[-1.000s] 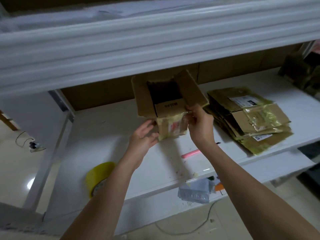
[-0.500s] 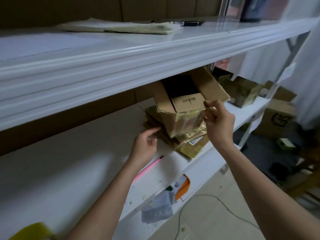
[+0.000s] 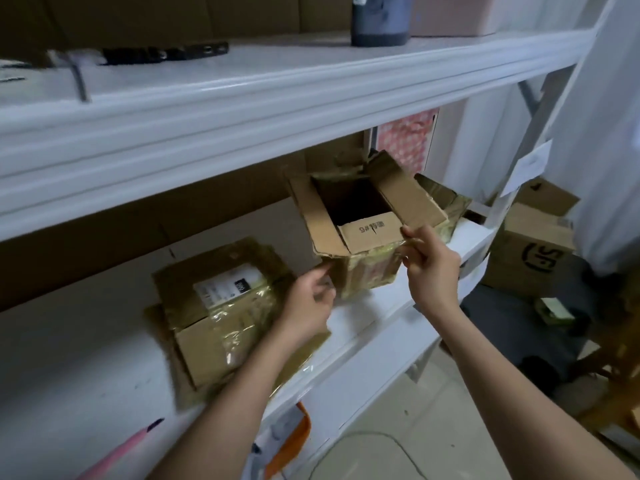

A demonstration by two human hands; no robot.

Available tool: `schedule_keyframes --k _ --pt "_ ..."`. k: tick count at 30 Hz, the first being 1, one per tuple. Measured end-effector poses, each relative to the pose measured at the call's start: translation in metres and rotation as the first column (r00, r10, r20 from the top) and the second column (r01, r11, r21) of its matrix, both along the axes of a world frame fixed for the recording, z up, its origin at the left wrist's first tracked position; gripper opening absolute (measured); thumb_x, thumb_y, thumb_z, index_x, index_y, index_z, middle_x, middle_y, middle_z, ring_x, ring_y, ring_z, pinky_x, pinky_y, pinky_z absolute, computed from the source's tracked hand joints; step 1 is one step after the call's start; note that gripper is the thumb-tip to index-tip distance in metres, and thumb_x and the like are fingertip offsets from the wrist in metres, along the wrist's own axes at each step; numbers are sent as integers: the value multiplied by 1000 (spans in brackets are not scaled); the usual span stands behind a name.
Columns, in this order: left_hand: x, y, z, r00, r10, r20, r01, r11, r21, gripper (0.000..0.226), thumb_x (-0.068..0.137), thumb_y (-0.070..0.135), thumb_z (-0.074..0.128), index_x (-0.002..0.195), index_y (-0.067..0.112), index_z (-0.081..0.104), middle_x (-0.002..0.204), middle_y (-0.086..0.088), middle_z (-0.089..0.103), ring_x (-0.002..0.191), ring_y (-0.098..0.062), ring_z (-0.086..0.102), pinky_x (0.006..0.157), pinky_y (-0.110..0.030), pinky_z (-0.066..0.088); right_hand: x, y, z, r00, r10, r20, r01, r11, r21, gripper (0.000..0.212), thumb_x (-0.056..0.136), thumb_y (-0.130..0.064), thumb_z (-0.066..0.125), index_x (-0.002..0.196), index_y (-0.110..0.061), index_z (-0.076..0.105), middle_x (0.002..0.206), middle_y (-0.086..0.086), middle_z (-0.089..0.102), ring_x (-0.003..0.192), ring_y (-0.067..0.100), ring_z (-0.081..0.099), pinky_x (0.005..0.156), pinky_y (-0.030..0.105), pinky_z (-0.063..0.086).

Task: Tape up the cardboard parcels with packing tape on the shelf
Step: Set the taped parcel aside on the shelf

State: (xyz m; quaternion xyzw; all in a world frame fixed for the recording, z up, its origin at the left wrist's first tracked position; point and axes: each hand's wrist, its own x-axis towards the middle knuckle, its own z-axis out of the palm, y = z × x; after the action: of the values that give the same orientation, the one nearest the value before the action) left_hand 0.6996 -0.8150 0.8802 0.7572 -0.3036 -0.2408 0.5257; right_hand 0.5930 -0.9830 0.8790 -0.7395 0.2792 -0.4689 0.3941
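- Shelving of white metal fills the view; the white middle shelf board (image 3: 363,327) carries a stack of flattened brown cardboard parcels wrapped in yellowish tape (image 3: 221,313), with a pink pen (image 3: 121,448) nearer the left edge.
- Small open brown cardboard box (image 3: 363,230) is tilted, its mouth facing up and toward the camera, flaps spread, above the shelf's right part.
- Right hand (image 3: 433,268) pinches the box's near right corner.
- Left hand (image 3: 308,299), fingers loosely spread, touches its lower left side.

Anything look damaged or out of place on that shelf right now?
The open box held by the right hand looks worn: its flaps are creased and splayed open, with crinkled old tape around its lower half. The left hand hovers by its corner. The flattened parcels beside it are stacked crookedly.
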Motion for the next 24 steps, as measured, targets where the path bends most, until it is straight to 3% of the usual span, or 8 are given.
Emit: schedule_keyframes --k 2,5,8,11,15,19,24 --pt "-8 -40 -3 1000 -9 -17 9 1000 27 51 97 -1 52 146 7 39 138 -7 53 110 -6 52 81 -8 42 -1 -39 -8 998 30 -49 -30 1000 -5 39 89 17 49 88 -22 53 113 -5 66 86 -2 67 77 15 55" --pt "-16 -81 -9 997 0 -78 6 997 73 50 97 -2 51 146 3 38 145 -11 46 122 -12 49 90 -10 35 2 -86 -21 989 85 -124 -86 996 -1 42 89 16 50 91 -26 56 107 -5 67 85 -3 66 74 6 49" --pt "-17 -111 -17 995 24 -99 -13 994 107 50 98 -3 48 146 2 37 149 -13 44 126 -15 49 86 -8 36 6 -118 -36 978 132 -160 -133 991 5 41 89 15 50 92 -25 56 106 -4 68 92 11 68 80 17 53" --pt "-13 -133 -21 995 53 -86 -44 993 106 55 98 -3 48 150 7 32 152 -12 39 129 -16 48 77 0 40 11 -142 -41 975 164 -149 -163 986 20 32 88 16 49 96 -12 62 109 2 69 92 16 68 86 34 56" --pt "-11 -154 -22 995 68 -72 -59 991 120 54 98 -2 50 149 4 34 151 -12 42 126 -13 50 87 -8 38 16 -163 -37 966 173 -191 -184 982 -40 30 90 12 50 107 -7 66 98 1 69 85 17 66 81 30 55" --pt "-12 -170 -24 997 49 -63 -42 992 117 53 98 -3 49 148 6 36 150 -10 44 113 -3 48 74 1 40 16 -175 -29 952 171 -254 -186 982 -35 40 89 14 48 116 -11 64 92 4 66 83 19 64 80 30 53" --pt "-8 -173 -21 1000 0 3 0 988 153 57 97 0 52 150 11 34 146 -2 46 114 -5 49 77 -1 39 19 -175 -22 871 -62 -488 -50 976 -213 48 93 2 46 130 -25 57 87 10 69 69 26 59 61 36 51"
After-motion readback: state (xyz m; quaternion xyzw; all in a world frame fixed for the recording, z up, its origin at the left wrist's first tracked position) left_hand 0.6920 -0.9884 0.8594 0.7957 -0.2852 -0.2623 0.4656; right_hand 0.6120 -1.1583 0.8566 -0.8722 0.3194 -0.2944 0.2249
